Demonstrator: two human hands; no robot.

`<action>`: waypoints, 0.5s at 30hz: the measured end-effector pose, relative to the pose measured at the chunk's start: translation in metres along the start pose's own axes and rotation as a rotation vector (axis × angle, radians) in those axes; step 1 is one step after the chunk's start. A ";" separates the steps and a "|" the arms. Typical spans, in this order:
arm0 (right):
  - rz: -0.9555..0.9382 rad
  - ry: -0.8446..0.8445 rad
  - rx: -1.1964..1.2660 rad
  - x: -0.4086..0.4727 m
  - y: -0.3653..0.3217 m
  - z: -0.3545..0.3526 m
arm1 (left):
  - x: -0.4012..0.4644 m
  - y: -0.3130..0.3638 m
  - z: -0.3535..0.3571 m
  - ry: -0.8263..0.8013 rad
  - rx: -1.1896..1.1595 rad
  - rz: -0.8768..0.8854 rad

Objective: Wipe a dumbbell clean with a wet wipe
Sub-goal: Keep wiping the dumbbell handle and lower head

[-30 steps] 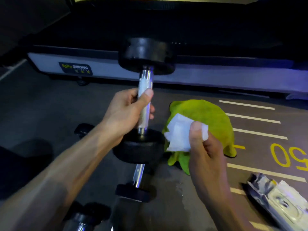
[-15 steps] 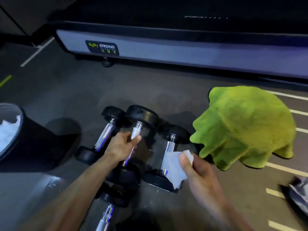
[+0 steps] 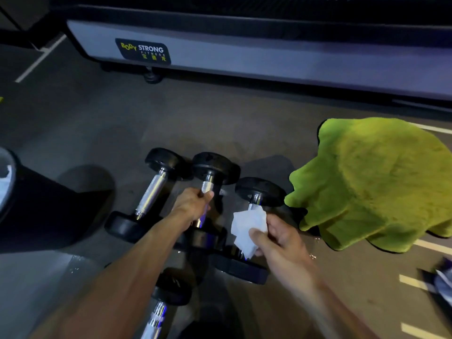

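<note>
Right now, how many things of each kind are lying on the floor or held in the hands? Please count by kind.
Dumbbells: 4
White wet wipe: 1
Green towel: 1
Black bin: 1
Wipe packet, partly cut off at the right edge: 1
Total: 8

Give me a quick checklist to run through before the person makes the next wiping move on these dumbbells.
1. Wipe in hand: ok, the right hand pinches it.
2. Dumbbell steadied: ok, the left hand grips its handle.
3. Dumbbell down among the others on the floor: looks ok, though its near end is hidden.
4. Wipe touching metal: cannot tell; it overlaps the right dumbbell, contact unclear.
5. Wipe still wet: cannot tell.
6. Green towel out of the way: ok, it lies to the right.
</note>
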State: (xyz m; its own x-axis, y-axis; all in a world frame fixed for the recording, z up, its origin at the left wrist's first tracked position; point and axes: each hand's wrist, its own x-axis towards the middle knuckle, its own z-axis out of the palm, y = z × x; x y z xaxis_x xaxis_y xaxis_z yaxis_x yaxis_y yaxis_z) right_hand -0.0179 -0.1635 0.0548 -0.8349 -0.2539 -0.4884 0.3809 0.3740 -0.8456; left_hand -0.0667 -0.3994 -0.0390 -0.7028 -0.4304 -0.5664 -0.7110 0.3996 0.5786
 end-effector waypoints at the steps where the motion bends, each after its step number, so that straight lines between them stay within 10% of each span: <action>1: 0.003 -0.009 0.013 0.002 -0.001 0.002 | 0.001 -0.002 -0.001 -0.023 0.004 0.000; 5: 0.000 -0.017 0.085 0.008 -0.001 0.015 | -0.001 -0.010 -0.025 -0.122 0.058 0.092; 11: 0.012 -0.045 0.127 0.013 -0.004 0.025 | -0.004 -0.019 -0.113 0.355 0.176 0.105; 15: 0.008 -0.024 0.146 0.017 -0.007 0.029 | 0.025 -0.038 -0.121 0.158 0.311 -0.061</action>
State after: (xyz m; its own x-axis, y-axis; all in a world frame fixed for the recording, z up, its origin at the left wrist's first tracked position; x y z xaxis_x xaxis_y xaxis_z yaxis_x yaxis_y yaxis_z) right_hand -0.0233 -0.1958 0.0461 -0.8223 -0.2737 -0.4990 0.4427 0.2433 -0.8630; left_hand -0.0549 -0.5237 -0.0040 -0.6637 -0.5714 -0.4826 -0.7417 0.5859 0.3264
